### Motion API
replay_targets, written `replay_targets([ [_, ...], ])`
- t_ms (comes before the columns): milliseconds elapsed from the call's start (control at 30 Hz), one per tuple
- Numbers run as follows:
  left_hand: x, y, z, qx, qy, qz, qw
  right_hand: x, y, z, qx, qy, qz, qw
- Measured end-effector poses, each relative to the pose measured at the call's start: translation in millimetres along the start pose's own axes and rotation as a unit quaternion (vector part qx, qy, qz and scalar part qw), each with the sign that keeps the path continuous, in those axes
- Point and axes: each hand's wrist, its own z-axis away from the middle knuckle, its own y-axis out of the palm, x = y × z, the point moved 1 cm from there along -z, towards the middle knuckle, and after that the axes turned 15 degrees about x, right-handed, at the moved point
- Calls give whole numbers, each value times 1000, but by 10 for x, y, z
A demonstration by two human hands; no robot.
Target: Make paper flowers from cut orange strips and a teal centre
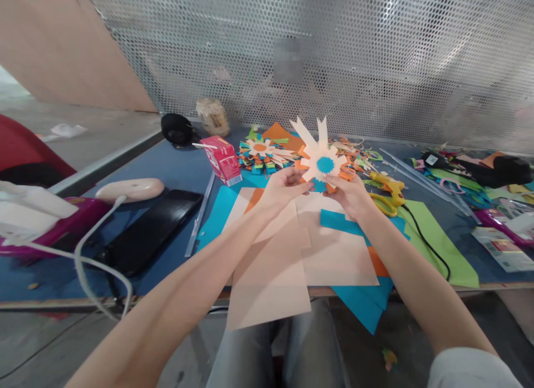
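Observation:
Between my two hands is a paper rosette (319, 161), with a pale front layer, a blue scalloped centre, orange and blue tabs behind it and two notched pale tails pointing up. My left hand (287, 183) pinches its left lower edge. On the lower right edge, my right hand (346, 193) grips it, thumb on the front. Below lie large sheets of pale paper (271, 265) with blue and orange pieces. A similar paper rosette (261, 148) rests on a heap of cut strips behind my left hand. Right of my right hand lie a yellow glue gun (387, 186) and yellow-handled scissors (384, 205).
To the left are a pink drink carton (221, 160), a black phone (156, 226), a power strip (54, 221) with cables and clear sticks (200, 215). Green paper (442, 243) lies right. A perforated metal panel (334, 59) stands behind the table.

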Motion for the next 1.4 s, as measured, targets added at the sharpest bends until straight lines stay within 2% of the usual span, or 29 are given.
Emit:
replay_targets([
  [200, 41, 27, 14, 71, -55, -9, 996, -11, -43, -27, 1, -18, 28, 999],
  [333, 37, 34, 24, 82, -60, -15, 995, 13, -65, -37, -1, -34, 5, 999],
  [400, 13, 8, 18, 50, -34, 3, 998, 24, -70, -39, -2, -35, -9, 999],
  [567, -75, -134, -15, -76, 43, 57, 995, 17, -83, -45, 3, -30, -20, 999],
  [633, -107, -179, -30, -101, 68, 76, 990, 8, -87, -47, 13, -26, -16, 999],
  [767, -139, -197, -50, -97, 106, 93, 985, 0, -87, -45, 34, -8, 13, 999],
  [933, -151, -163, -36, -75, 119, 63, 988, -13, -106, -47, 41, -6, 78, 996],
  [1167, -145, -196, -28, -133, 136, 56, 980, 2, -123, -54, 35, -16, 98, 994],
  [1300, -106, -251, -47, -158, 131, 15, 979, 18, -138, -66, 13, -20, 86, 996],
  [1400, -108, -287, -40, -193, 163, -40, 967, 22, -174, -85, -11, -38, 83, 996],
])
